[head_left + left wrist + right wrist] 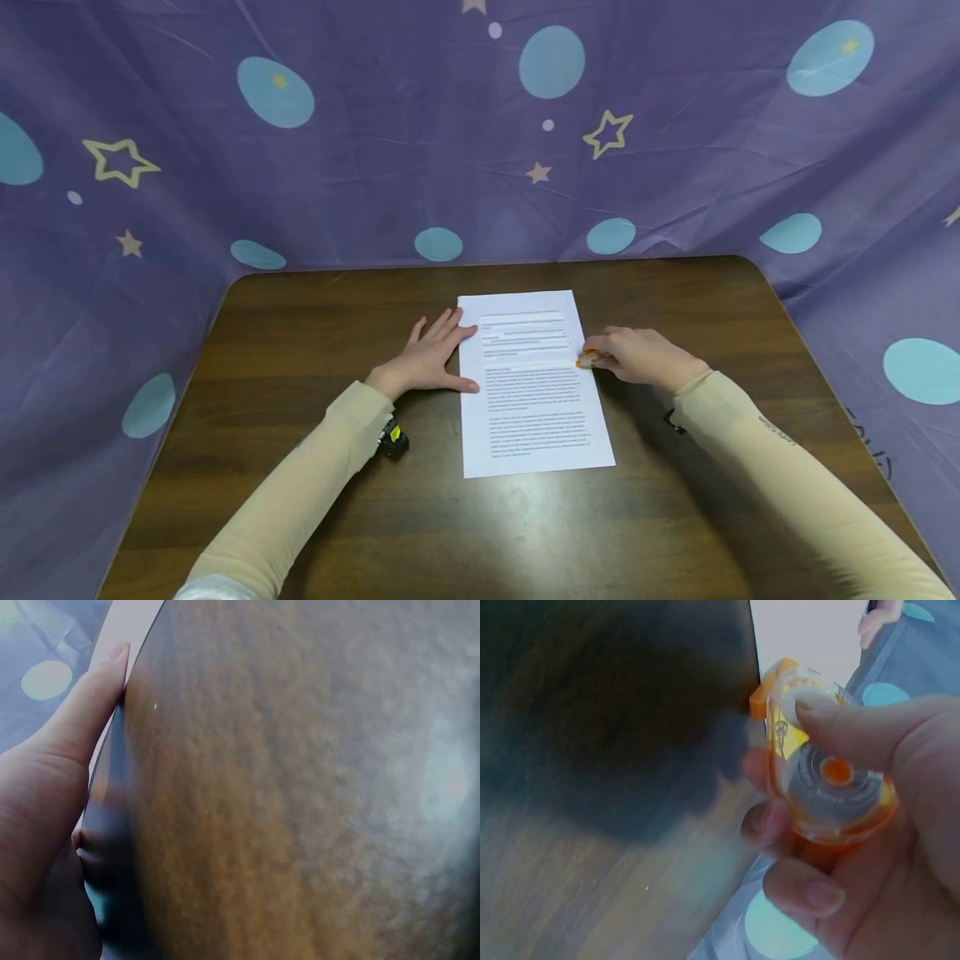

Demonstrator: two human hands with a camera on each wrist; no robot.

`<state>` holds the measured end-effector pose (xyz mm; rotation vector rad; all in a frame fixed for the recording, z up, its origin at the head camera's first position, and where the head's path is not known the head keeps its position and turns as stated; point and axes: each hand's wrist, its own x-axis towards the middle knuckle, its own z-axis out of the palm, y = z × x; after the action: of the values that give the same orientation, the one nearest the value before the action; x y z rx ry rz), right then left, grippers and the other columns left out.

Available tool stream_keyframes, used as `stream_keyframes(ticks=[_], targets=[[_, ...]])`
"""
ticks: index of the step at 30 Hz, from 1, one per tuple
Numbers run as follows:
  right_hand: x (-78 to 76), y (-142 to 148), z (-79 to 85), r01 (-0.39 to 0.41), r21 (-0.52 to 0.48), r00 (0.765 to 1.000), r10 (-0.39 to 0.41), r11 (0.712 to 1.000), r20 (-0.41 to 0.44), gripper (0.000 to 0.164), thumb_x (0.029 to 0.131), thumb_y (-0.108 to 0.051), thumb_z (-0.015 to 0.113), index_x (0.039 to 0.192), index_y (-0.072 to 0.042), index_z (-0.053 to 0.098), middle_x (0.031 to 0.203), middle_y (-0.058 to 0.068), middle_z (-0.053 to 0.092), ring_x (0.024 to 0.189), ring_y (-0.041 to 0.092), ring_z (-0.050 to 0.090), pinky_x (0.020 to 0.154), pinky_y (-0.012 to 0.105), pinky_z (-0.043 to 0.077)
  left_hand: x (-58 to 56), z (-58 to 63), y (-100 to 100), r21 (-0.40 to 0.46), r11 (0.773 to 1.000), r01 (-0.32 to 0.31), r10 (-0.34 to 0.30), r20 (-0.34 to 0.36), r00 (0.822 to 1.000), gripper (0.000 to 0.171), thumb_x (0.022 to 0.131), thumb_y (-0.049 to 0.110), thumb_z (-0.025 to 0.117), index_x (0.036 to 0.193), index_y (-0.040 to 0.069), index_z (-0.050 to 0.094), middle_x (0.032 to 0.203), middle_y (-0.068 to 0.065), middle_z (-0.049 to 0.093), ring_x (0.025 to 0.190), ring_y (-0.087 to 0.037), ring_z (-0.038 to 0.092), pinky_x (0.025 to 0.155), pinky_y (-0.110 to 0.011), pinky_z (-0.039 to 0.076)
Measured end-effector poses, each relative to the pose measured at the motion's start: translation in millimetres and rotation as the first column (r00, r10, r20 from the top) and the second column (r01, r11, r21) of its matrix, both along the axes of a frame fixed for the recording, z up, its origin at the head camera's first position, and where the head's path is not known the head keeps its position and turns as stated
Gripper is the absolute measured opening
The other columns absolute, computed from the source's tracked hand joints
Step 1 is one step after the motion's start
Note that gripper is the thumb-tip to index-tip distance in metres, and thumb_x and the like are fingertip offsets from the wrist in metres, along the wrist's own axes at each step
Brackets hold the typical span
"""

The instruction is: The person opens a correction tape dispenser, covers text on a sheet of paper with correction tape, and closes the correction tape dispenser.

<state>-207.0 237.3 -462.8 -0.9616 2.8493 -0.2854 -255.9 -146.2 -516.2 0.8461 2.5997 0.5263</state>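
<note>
A printed sheet of paper (pixel 476 442) lies on the table, with white strips (pixel 522 317) covering parts of its upper text lines. Spread out flat, my left hand (pixel 423 360) presses on the sheet's left edge with its thumb and fingertips. At the opposite edge, my right hand (pixel 645 357) grips an orange and clear correction tape (pixel 832 799), its tip at the paper's right side beside the text. In the right wrist view the thumb rests on the clear case, while the other fingers curl beneath it. The left wrist view shows mainly the left thumb (pixel 86 712) along the paper's edge.
The brown wooden table (pixel 315 308) has rounded far corners. A purple curtain (pixel 360 117) with stars and blue ovals hangs behind it and down both sides. A small black device (pixel 393 440) sits at the left wrist.
</note>
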Motion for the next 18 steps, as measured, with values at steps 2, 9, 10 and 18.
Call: stream_keyframes(ticks=[2,9,10,18], targets=[[-0.2,2.1,1.0,-0.006,-0.028,1.0,0.006,1.0,0.015,0.021,0.094,-0.002,0.073,0.113,-0.011,0.073,0.092,0.002,0.066,0.075,0.016,0.058,0.063,0.041,0.052,1.2,2.2,0.7,0.001,1.0,0.003,-0.003,0.001,1.0,0.115,0.08,0.07,0.078,0.168,0.018,0.024,0.175,-0.011,-0.005,0.161,-0.028,-0.008,0.123,-0.062,-0.009],[-1.9,5.8,6.0,0.036,-0.098,0.999,-0.032,0.995,0.044,0.014,0.099,-0.011,0.072,0.113,-0.013,0.072,0.095,0.0,0.067,0.077,0.014,0.056,0.069,0.038,0.049,4.3,7.7,2.4,-0.001,1.0,0.013,-0.013,-0.008,1.0,0.113,0.083,0.065,0.079,0.167,0.016,0.024,0.175,-0.012,-0.004,0.161,-0.03,-0.007,0.123,-0.064,-0.008],[-2.0,5.4,6.3,0.037,-0.099,0.999,-0.033,0.994,0.042,0.015,0.099,-0.011,0.072,0.113,-0.013,0.072,0.097,0.0,0.067,0.078,0.014,0.056,0.07,0.038,0.049,4.5,8.2,2.6,0.003,1.0,0.015,-0.015,-0.011,1.0,0.113,0.083,0.065,0.079,0.167,0.015,0.024,0.175,-0.012,-0.003,0.161,-0.031,-0.006,0.122,-0.065,-0.007],[-1.6,-2.2,4.5,0.027,-0.102,0.998,-0.022,0.994,0.053,0.022,0.097,-0.012,0.073,0.119,-0.009,0.072,0.101,0.005,0.069,0.078,0.015,0.057,0.069,0.038,0.05,2.4,6.2,2.8,-0.019,1.0,0.016,-0.016,-0.004,1.0,0.113,0.086,0.069,0.074,0.168,0.016,0.019,0.175,-0.01,-0.003,0.161,-0.03,-0.008,0.122,-0.064,-0.01]])
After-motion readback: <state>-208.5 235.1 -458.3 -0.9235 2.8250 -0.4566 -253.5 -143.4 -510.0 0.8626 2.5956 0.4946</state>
